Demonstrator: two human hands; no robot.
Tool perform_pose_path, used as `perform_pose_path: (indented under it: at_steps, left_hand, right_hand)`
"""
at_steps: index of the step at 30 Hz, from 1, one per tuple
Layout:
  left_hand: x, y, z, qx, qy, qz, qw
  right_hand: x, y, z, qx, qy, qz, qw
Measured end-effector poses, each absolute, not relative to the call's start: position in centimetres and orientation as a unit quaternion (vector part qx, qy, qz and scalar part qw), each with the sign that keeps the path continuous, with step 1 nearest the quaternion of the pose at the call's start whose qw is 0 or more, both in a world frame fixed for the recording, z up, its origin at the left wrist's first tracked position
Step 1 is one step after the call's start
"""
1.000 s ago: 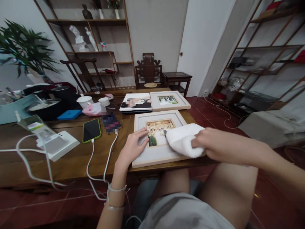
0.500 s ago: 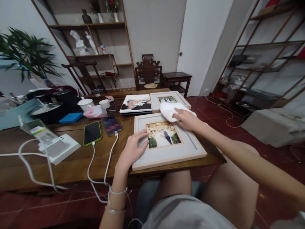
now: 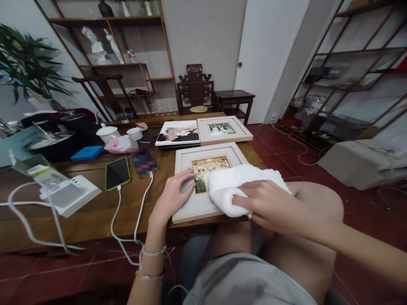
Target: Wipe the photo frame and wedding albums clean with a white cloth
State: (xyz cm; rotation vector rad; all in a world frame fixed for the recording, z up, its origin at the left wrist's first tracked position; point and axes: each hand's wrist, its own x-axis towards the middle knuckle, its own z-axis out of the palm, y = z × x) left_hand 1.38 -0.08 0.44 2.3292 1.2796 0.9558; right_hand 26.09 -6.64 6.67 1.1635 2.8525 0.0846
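A light-wood picture frame [image 3: 205, 206] with a wide white mat and a small wedding photo lies flat at the table's near edge. My left hand [image 3: 173, 192] rests on its left side, fingers stretched out and thumb apart, the fingertips by the photo's left edge. Bunched in my right hand [image 3: 270, 205] is a fluffy white towel [image 3: 227, 184]. The towel lies over the frame's right part, covering much of the photo and the near right corner. Behind it lies a second framed photo [image 3: 222, 136], beside a stack topped by a photo print [image 3: 179, 132].
Left of the frame are a green-cased phone [image 3: 117, 174] and a second, blurred-out device [image 3: 144, 163], both with white cables. An opened white box [image 3: 78, 195], a blue box [image 3: 87, 153], a pink bag [image 3: 119, 144] and dark pots [image 3: 52, 146] stand farther left.
My right hand has brought the towel from the frame's far right edge toward me, down over the near right part. My left hand stays on the frame. The view has shifted slightly.
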Motion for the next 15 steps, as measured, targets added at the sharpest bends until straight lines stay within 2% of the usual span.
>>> perform_pose_path:
  at_steps: [9,12,15]
  left_hand:
    - [1.3,-0.3,0.8,0.818,0.441,0.326,0.173]
    - [1.2,-0.3,0.8,0.817,0.440,0.329,0.175]
    - [1.2,-0.2,0.8,0.813,0.445,0.332,0.173]
  right_hand:
    - [27.2,3.0,4.2,0.480,0.866,0.095,-0.103]
    - [26.4,5.4,4.1,0.465,0.875,0.093,-0.097]
    - [25.2,4.3,3.9,0.405,0.909,0.082,-0.063]
